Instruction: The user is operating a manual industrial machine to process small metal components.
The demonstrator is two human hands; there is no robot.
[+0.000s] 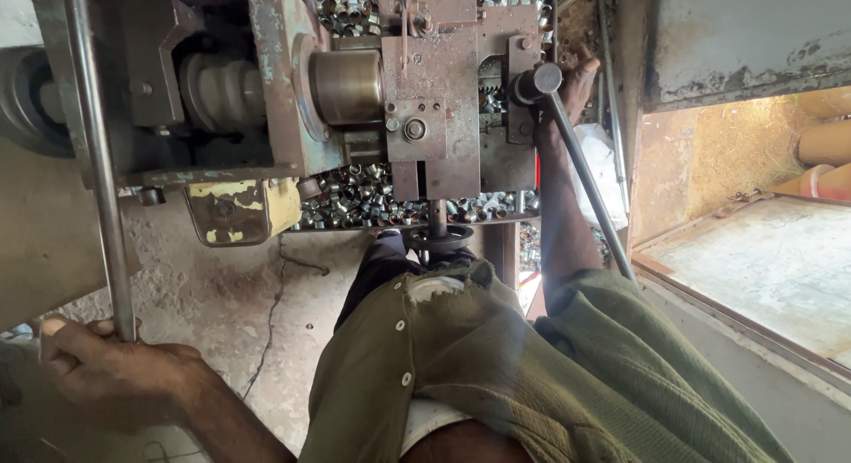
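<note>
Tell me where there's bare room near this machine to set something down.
Bare concrete floor lies between the left hand on its steel rod and the olive shirt. The tray of small metal rings under the machine is packed full.

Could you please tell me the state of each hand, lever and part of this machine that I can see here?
left hand: closed around the long steel rod, near its lower end.
right hand: reaching up beside the black-knobbed lever; grip unclear.
black-knobbed lever: tilted, knob up at the machine.
brass-coloured cylinder: mounted in the press head; motion not discernible.
small metal rings: heaped loose in the tray.
</note>
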